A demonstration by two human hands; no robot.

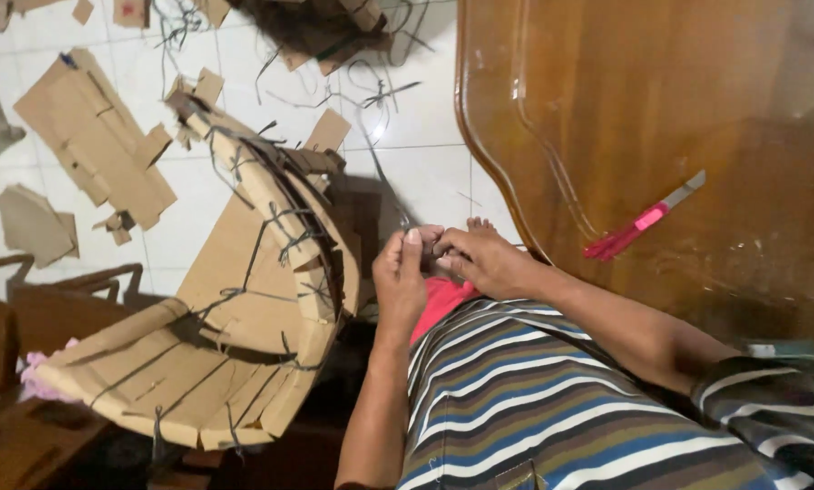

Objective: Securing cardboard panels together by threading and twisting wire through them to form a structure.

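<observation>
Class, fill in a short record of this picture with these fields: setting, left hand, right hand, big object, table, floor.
setting: a white tiled floor beside a wooden table, seen from above
left hand: left hand pinches a thin dark strip at its fingertips
right hand: right hand meets the left at the same strip
big object: curved cardboard frame laced with dark ties, left of the hands
table: a pink utility knife lies on it
floor: cardboard scraps and loose dark strips
</observation>
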